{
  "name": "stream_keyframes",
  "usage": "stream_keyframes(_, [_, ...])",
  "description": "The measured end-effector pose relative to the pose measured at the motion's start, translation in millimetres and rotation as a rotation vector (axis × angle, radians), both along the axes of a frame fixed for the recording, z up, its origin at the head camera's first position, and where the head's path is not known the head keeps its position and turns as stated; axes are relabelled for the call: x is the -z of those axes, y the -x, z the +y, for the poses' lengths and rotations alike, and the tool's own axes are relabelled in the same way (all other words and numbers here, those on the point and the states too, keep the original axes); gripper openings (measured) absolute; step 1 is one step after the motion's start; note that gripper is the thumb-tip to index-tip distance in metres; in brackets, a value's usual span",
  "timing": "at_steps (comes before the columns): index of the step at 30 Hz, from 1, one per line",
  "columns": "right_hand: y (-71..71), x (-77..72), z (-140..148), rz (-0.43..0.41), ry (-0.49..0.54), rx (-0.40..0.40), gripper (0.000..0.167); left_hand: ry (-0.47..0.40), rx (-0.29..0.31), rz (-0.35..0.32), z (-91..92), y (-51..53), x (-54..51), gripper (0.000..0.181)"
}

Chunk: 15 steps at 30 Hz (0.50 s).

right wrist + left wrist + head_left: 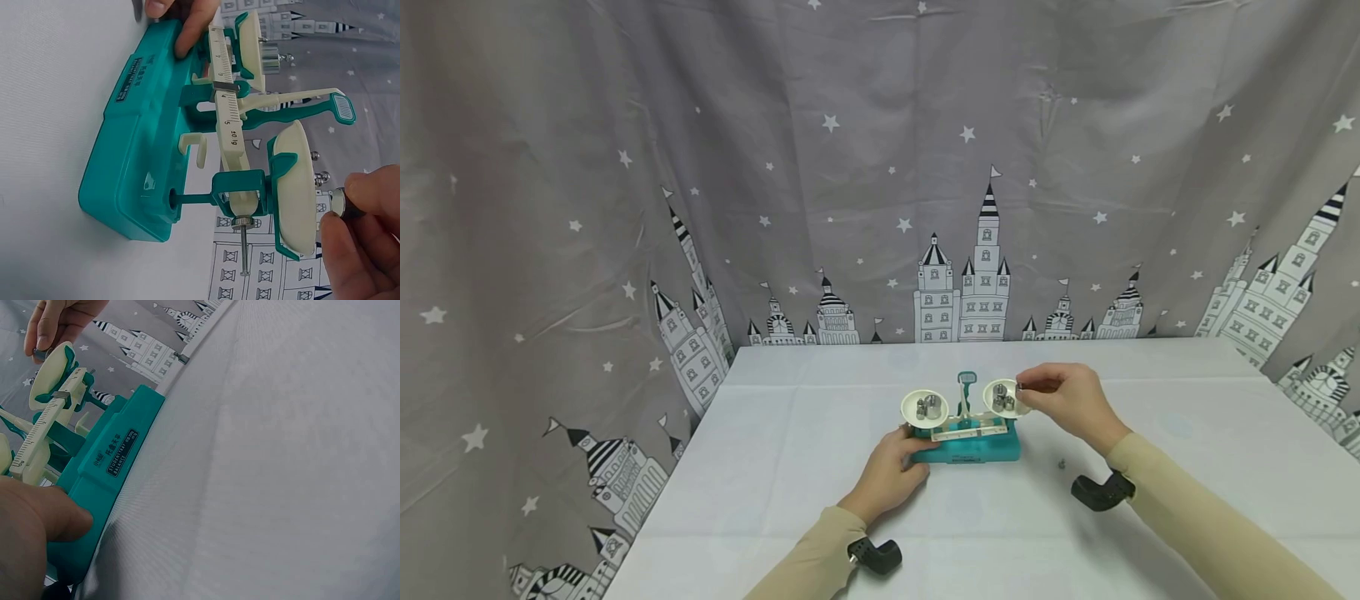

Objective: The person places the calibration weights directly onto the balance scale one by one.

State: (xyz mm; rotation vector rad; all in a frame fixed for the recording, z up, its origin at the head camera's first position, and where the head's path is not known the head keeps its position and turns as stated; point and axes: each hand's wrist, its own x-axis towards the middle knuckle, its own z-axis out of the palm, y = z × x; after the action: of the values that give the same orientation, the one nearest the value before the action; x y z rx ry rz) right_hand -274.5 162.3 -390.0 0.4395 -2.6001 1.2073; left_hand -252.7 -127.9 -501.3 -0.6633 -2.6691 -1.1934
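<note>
A teal balance scale [966, 451] with two cream pans stands on the table. My left hand [886, 473] grips the left end of its base, thumb [72, 515] along the front. The left pan [909, 402] bears a larger metal weight [932, 406] and a smaller one. Several metal weights [999, 397] stand in the right pan [292, 200]. At that pan's outer edge, my right hand [1070, 404] pinches a metal cylinder weight [339, 202] between thumb and fingertips. The beam [967, 432] tilts slightly, its right end higher.
A small metal weight [1062, 463] lies on the white table [775, 467], right of the scale and near my right forearm. Behind the table hangs a grey curtain [865, 183] with castles and stars. Each wrist wears a black camera mount [1101, 492].
</note>
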Motion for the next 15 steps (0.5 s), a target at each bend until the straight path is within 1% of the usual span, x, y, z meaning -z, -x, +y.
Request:
stream_keyframes(9, [3.9, -1.2, -5.8, -0.018, -0.034, 0.028, 0.016, 0.016, -0.008, 0.012, 0.9, -0.7, -0.7, 0.034])
stream_keyframes(15, [3.8, -2.7, -8.1, -0.021, -0.052, 0.017, 0.016, 0.012, -0.009, 0.005, 1.0, -0.7, -0.4, 0.034])
